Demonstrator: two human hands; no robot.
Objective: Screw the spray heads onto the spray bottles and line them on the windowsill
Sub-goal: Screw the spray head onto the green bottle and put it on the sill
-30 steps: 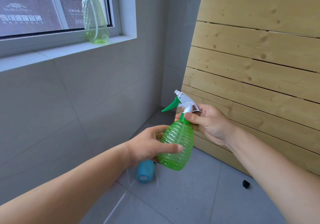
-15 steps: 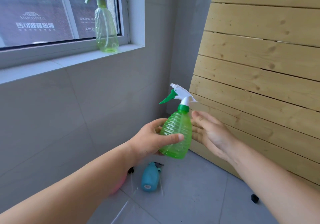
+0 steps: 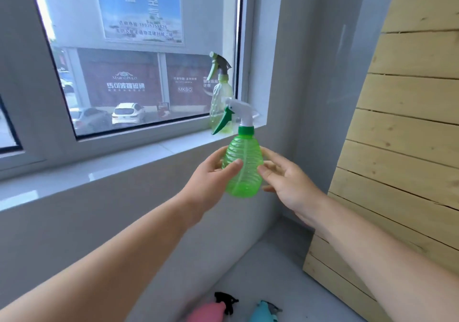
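A bright green ribbed spray bottle (image 3: 244,170) with a white spray head and green trigger (image 3: 238,114) screwed on is held upright in front of the windowsill (image 3: 139,157). My left hand (image 3: 211,180) grips its left side, thumb across the front. My right hand (image 3: 285,180) rests its fingertips against the bottle's right side. A pale yellow-green bottle (image 3: 219,100) with a grey and green spray head stands on the sill at its right end, just behind the held bottle.
A wooden slatted panel (image 3: 407,147) leans against the wall on the right. On the floor at the bottom lie a pink bottle (image 3: 208,313) with a black head and a blue bottle (image 3: 263,313). The grey tiled wall runs below the sill.
The green bottle has been lifted from low over the floor up to sill height. My right hand left the spray head and now touches the bottle's body. The view has tilted up.
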